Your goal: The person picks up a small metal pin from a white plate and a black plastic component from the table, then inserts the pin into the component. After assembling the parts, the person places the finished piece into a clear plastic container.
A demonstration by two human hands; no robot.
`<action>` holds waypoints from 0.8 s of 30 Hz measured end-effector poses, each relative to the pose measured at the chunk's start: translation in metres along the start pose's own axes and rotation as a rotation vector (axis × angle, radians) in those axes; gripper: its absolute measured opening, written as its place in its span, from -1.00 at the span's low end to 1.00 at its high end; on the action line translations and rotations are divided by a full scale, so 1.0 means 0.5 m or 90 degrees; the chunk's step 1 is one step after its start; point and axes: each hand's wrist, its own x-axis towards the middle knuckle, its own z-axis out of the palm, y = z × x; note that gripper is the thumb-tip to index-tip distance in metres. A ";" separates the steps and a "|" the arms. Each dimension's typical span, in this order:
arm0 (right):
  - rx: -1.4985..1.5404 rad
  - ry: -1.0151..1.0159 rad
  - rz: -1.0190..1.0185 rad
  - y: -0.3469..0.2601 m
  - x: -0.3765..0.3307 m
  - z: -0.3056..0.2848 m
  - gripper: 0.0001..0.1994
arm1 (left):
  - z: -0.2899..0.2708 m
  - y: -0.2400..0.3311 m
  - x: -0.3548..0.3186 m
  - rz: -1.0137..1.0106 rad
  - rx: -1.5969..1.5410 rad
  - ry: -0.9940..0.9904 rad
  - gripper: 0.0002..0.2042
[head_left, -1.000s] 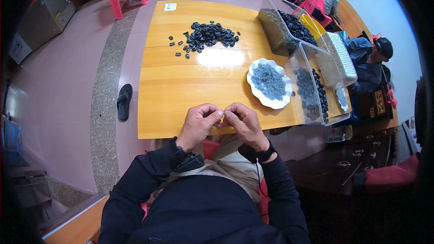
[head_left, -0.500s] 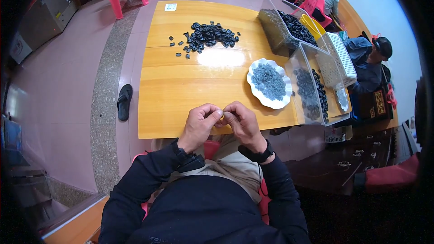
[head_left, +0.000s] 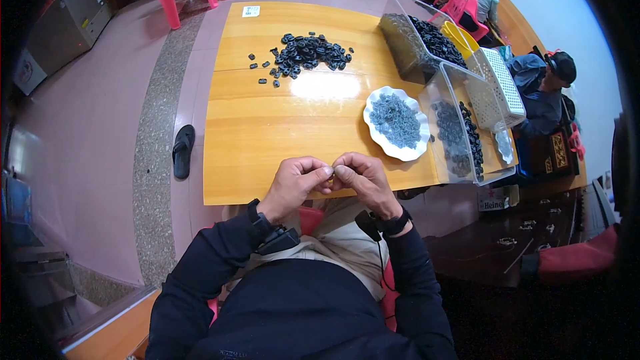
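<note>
My left hand (head_left: 297,183) and my right hand (head_left: 365,181) meet above the near edge of the wooden table (head_left: 253,137). Thumbs and fingertips of both are pinched together at one spot. Whatever lies between them is too small and covered to make out. A scalloped white plate (head_left: 375,137) stands beyond my right hand. On it is a heap of small grey translucent pieces (head_left: 398,120). Farther off, toward the table's back, lies a loose pile of small black plastic pieces (head_left: 310,52), with several strays on its left.
A clear bin (head_left: 401,47) of black pieces stands at the back right. Nearer is another clear box (head_left: 445,160) with black pieces, beside a white perforated basket (head_left: 497,83) and a yellow container (head_left: 460,39). A person (head_left: 543,87) sits beyond them. One slipper (head_left: 183,150) lies on the floor.
Both hands still pinch together at the same place. My right hand and wrist have turned and shifted slightly right. A yellowish spot seen between the fingertips is now mostly covered.
</note>
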 end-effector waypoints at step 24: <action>-0.452 -0.035 -0.217 -0.060 -0.007 0.000 -0.84 | 0.004 -0.017 -0.004 -0.073 -0.083 -0.008 -0.84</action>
